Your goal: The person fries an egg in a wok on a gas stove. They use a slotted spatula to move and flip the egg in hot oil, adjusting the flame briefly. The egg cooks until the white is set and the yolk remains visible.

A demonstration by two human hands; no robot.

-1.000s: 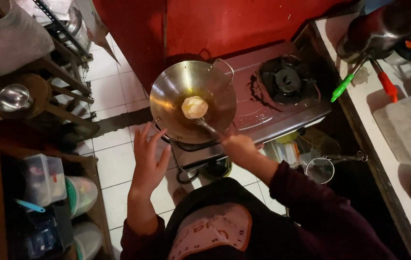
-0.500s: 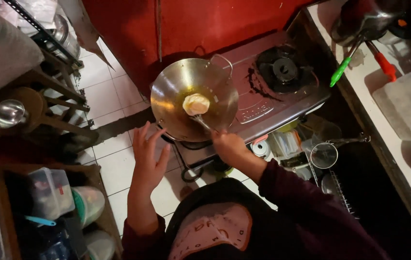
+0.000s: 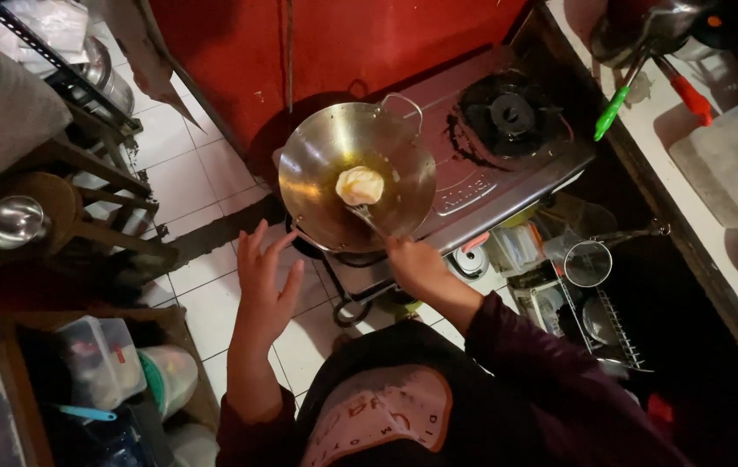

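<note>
A wok (image 3: 321, 160) sits on the near burner of a stove (image 3: 481, 195), and everything here is placed from it. In the middle of the wok lies a pale, roundish piece of food (image 3: 359, 184) in a shallow pool of oil. The right hand (image 3: 416, 264) is just below the wok's rim, its fingers clenched around the handle of a thin metal utensil (image 3: 367, 216). The utensil's tip reaches to the edge of the food, and whether it touches or slips under it is too small to tell. The left hand (image 3: 267, 281) hovers below and to the left of the wok, over the tiled floor. Its fingers are released and spread, holding nothing and clear of the rim.

By the look of it, the step in hand is frying: the piece is being tended or nudged in the oil. A next move, such as turning or lifting the piece, would call for getting the tip well under it and keeping the motion low and slow so that the oil does not splash. The wok is unsteadied, since the free hand is off its loop handle (image 3: 402, 104), so a hard push could rock it.

Right of the wok the second burner (image 3: 511, 112) stands bare. Farther right, a green-handled tool (image 3: 611, 112) lies on the tabletop (image 3: 645, 138). A wire strainer (image 3: 587, 262) hangs below and to the right of the wok.
</note>
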